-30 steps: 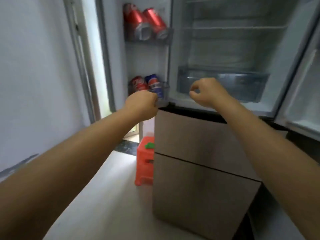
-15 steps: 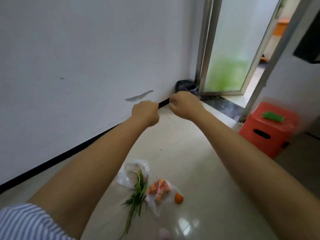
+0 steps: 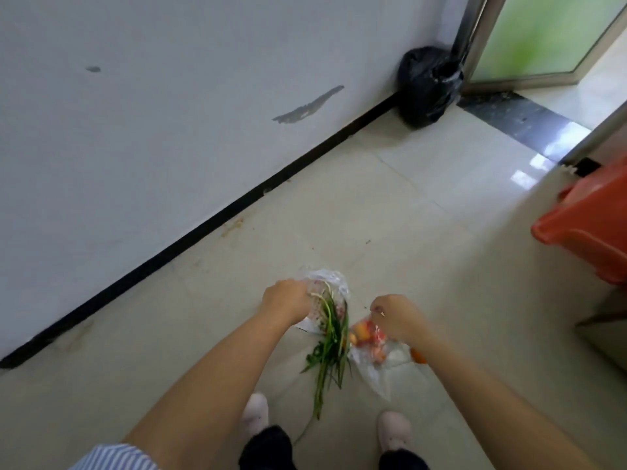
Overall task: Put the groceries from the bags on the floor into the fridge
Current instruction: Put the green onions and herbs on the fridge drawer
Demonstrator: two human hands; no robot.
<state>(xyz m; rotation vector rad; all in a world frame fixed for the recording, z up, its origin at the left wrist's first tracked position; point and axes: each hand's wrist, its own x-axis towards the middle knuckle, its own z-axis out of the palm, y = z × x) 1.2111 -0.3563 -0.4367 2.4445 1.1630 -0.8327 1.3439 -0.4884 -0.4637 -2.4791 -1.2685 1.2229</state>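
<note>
A second earlier both hands had been up at the open fridge with nothing in them; by this moment the view had swung down to the floor (image 3: 390, 212) and the hands had dropped onto the groceries, which I read as the start of a fresh pick-up. The left hand (image 3: 288, 300) had its fingers curled into the top of the clear bag (image 3: 330, 283) that held the green onions (image 3: 330, 347), gripping the plastic. The right hand (image 3: 395, 317) had its fingers bunched at the neck of the second bag (image 3: 376, 357), the one with red and orange fruit, apparently pinching it, though the fingertips were hidden. Both bags lay on the floor just ahead of the person's shoes, the fruit bag just right of the onion bag. Counted: two bags, one bundle of onions, one loose orange fruit (image 3: 418, 357) beside the fruit bag, and several fruits inside, too blurred to number. Away from the onion bag, a black bag (image 3: 425, 86) sat in the far corner and an orange stool (image 3: 590, 222) stood to the right. Nothing had been lifted yet.
</note>
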